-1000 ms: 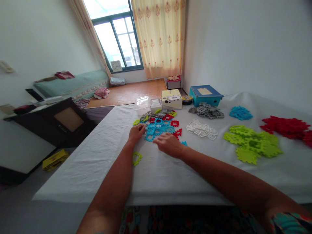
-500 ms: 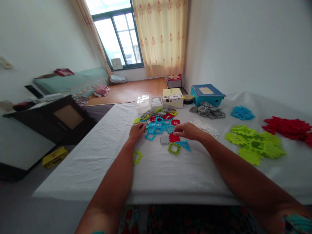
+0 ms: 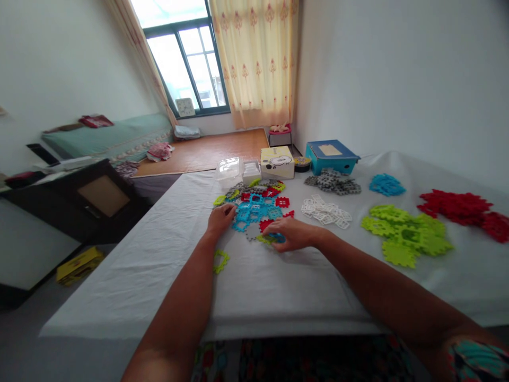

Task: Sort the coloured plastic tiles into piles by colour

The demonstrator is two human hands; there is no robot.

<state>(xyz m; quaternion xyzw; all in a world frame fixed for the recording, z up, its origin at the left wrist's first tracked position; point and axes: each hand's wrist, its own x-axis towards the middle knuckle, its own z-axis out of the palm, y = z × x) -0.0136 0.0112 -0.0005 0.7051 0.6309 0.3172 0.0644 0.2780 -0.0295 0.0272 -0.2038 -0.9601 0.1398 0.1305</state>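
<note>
A mixed heap of flat plastic puzzle tiles [image 3: 258,204] in blue, red, grey and green lies mid-table on the white cloth [image 3: 159,254]. My left hand [image 3: 221,217] rests curled at the heap's left edge, fingers on a blue tile. My right hand [image 3: 288,233] lies palm down over a few loose tiles just in front of the heap; green, blue and red edges show under the fingers. A lone green tile [image 3: 220,261] sits beside my left forearm.
Sorted piles lie to the right: white tiles [image 3: 326,211], grey tiles [image 3: 333,181], blue tiles [image 3: 385,185], green tiles [image 3: 405,234], red tiles [image 3: 463,207]. A blue box [image 3: 331,155], a cream box [image 3: 277,162] and a clear tub [image 3: 229,168] stand at the far edge. A dark cabinet [image 3: 79,196] is left.
My right hand swung right toward the white tiles, then came back left and down onto the loose tiles before the heap. My left hand stayed put.
</note>
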